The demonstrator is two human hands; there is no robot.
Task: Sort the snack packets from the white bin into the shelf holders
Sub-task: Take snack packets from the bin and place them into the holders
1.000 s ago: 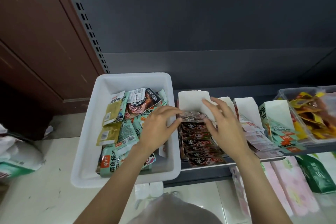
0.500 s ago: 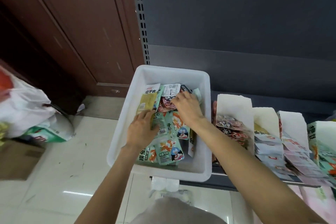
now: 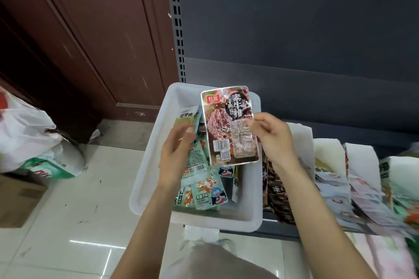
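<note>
Two hands work over the white bin point(image 3: 145, 165), seen from the head camera. The right hand point(image 3: 273, 140) pinches a brown steak-print snack packet point(image 3: 229, 124) by its right edge, holding it upright above the bin's far half. The left hand point(image 3: 175, 154) reaches into the bin with fingers loosely bent; its fingertips are on a yellow packet point(image 3: 186, 115) near the bin's left wall, though whether they grip it I cannot tell. Several mint-green packets point(image 3: 204, 195) lie heaped in the bin below. To the right, white shelf holders point(image 3: 326, 154) stand in a row: the nearest holds dark brown packets point(image 3: 277, 197), the next ones pale pink-and-white packets point(image 3: 340, 188). On the tiled floor at left sits a white plastic bag point(image 3: 25, 133).
</note>
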